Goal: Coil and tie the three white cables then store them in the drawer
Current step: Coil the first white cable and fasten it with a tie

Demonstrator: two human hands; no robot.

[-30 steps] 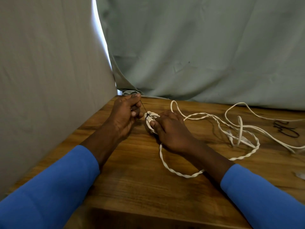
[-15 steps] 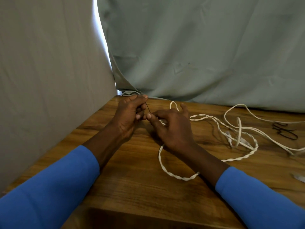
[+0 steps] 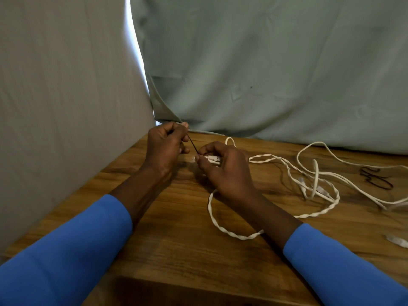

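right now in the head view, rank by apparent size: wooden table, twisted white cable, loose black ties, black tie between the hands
1. wooden table
2. twisted white cable
3. loose black ties
4. black tie; only part of it shows, so the last two are unsure

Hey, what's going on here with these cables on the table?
A person in blue sleeves is tying up white cable at a brown wooden table. The right hand grips a small bundle of white cable, while the left hand pinches a thin black tie and holds it taut, up and away from the bundle. The other white cables lie loose and tangled to the right, near spare black ties.
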